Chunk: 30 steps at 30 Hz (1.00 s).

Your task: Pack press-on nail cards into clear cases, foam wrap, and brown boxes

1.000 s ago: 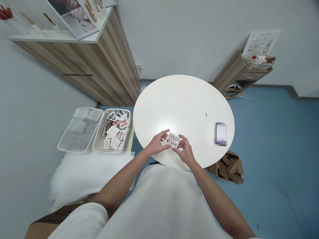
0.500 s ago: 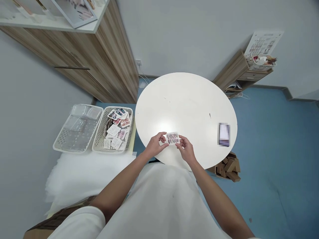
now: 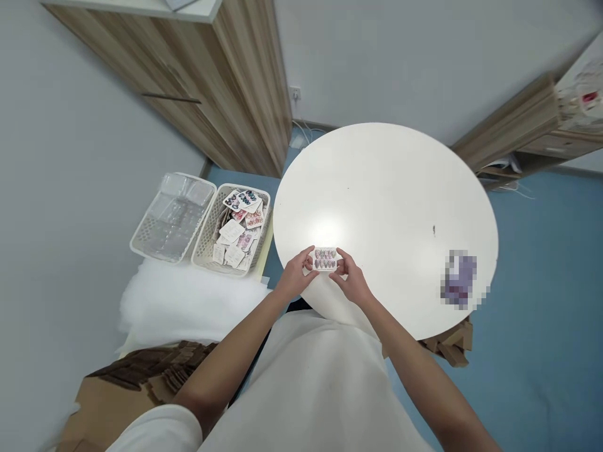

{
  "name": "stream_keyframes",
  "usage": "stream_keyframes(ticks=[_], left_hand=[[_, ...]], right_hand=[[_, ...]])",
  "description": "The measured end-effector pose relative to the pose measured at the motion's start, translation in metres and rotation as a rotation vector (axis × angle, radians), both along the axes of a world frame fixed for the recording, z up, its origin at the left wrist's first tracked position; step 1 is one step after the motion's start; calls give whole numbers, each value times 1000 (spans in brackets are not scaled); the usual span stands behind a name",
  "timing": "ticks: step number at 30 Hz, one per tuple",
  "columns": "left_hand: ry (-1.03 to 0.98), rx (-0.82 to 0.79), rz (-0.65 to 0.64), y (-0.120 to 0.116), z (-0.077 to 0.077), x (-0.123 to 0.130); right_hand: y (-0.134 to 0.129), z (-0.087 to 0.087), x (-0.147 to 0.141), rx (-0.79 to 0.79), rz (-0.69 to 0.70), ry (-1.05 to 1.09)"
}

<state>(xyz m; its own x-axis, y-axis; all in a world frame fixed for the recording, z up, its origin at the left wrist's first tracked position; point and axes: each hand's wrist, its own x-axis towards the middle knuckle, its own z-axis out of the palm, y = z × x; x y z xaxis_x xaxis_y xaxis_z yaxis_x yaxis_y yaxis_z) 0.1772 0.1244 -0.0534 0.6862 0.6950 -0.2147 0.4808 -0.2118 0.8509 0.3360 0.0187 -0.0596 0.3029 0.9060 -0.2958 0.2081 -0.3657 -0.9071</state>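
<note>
Left fingers (image 3: 305, 253): closed on the left edge of a press-on nail card (image 3: 325, 259).
Right fingers (image 3: 345, 255): closed on its right edge.
Press-on nail card: held above the near side of the round bench (image 3: 386, 188), two nail rows turned toward the camera.
Card basket (image 3: 203, 250): filled with loose cards (image 3: 232, 230), left of the bench.
Case basket (image 3: 143, 243): placed beside it, clear plastic cases (image 3: 175, 207) piled inside.

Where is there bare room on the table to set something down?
The white table is bare, small marks aside, beyond the held card to the far edge, and between the right hand and pixelated item. Crowded: the card-filled basket.
</note>
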Motion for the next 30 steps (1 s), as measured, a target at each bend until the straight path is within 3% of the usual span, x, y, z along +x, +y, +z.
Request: stream_keyframes(ticks=[3,7,10,16,21,25,30], left_hand=[[93,17,58,7,-20,-12],[175,2,91,16,-44,-28],[210,25,73,22,-53,-35],[237,29,100,26,-54,-39],[168,-107,284,7,-48,-43],[110,-191,320,0,-48,-44],[67,-205,344,8,-50,-43]], right_hand=[[19,-19,-10,-17,95,-62],[39,-42,-32,-104,101,-53],[47,-49,-45,-163,101,-49],[53,-50,-58,-165,31,-84],[39,-47,-67,-171,-136,103],[33,-45,-74,-157,-184,205],[39,-47,-78,-111,-236,271]])
